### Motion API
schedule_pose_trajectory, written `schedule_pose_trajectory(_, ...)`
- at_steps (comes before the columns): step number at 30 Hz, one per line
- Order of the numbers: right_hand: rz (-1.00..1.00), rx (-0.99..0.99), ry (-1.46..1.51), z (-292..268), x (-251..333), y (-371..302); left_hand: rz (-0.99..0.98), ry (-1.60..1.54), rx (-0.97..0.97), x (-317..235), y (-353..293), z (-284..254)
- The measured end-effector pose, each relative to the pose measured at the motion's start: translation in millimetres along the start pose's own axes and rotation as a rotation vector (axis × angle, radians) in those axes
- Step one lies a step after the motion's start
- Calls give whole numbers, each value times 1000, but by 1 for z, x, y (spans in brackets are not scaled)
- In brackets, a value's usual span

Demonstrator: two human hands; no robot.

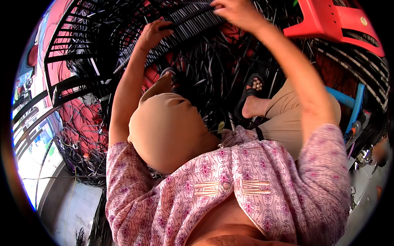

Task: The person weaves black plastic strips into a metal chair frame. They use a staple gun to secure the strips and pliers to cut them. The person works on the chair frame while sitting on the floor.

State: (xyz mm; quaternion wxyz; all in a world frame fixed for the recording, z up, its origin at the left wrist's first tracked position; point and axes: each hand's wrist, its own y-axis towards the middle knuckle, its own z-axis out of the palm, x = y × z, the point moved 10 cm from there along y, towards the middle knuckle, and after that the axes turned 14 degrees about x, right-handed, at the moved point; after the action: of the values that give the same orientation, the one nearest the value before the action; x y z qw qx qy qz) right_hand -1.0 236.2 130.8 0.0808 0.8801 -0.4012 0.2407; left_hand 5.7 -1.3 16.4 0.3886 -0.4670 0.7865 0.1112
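1. Several fingers of our left hand [152, 37] curl together over the near edge of a black slatted panel [198, 28]; we cannot tell whether they clamp it.
2. Our right hand [238, 13], cropped by the upper edge, bunches its fingers at the panel's right end, their grip unclear to us.
3. Between our hands, the panel's far side runs out of view.
4. Beyond, tangled black strips [205, 78] partly hide our feet; a red plastic seat [322, 20] is cut off.
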Motion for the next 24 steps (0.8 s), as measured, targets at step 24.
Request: schedule_pose_trajectory(24,1014,-262,783,-96,-194,-429,11,-323,116,48,55,-93)
